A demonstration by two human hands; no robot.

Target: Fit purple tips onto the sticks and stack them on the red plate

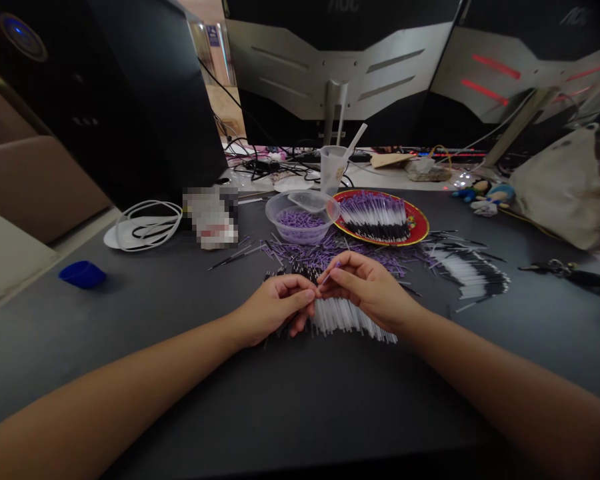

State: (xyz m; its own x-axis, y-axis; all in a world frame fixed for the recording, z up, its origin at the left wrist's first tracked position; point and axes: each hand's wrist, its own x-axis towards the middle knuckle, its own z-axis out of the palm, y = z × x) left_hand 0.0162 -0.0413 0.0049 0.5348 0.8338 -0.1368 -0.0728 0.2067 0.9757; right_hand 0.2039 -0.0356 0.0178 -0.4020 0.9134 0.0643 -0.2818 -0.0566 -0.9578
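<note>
My left hand (277,308) and my right hand (367,285) meet at the middle of the dark desk, fingertips pinched together. The right fingers hold a small purple piece (331,269); the left fingers pinch a thin stick whose end is hidden between them. Under both hands lies a pile of thin white sticks with black ends (347,319). Loose purple pieces (325,253) are scattered just beyond the hands. Behind them stand a clear plastic bowl (303,217) of purple pieces and a red plate (416,220) heaped with assembled sticks.
Another pile of white-and-black sticks (467,273) lies to the right. A blue cap (83,274) and a white mask (143,227) lie left. A computer tower (115,93), monitors (340,60), a plastic cup (333,168), cables and a bag (565,187) line the back.
</note>
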